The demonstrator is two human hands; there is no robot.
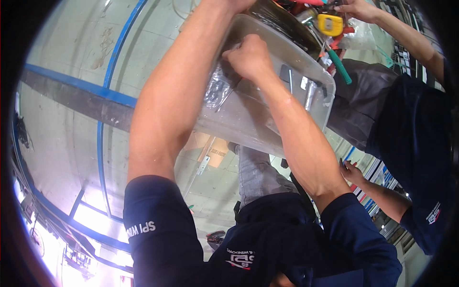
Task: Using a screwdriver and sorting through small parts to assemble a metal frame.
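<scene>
- Packet (217, 90), clear plastic, crumpled: upper centre of the frame, inside the bin at its left side; lies just below and left of the right hand, long axis running roughly from upper right to lower left.
- Right hand (249, 56): the nearer to the packet; reaches down into the bin, knuckles up, fingers curled in toward the palm. Whether they pinch anything cannot be told; fingertips hidden or blurred.
- Left hand (239, 4): top edge of the frame, mostly cut off, beyond the bin's upper left corner; farther from the packet. Its grip and any contents cannot be told.
- Bin (258, 139), translucent plastic: upper centre, tilted in view.
- Rod (290, 81), thin: in the bin, right of the right hand, roughly upright in the frame.
- Tube (310, 94), metallic: in the bin, near its right wall.
- Tape measure (330, 25), yellow: upper right, beyond the bin.
- Co-worker's hand (359, 10): upper right, beside the tape measure.
</scene>
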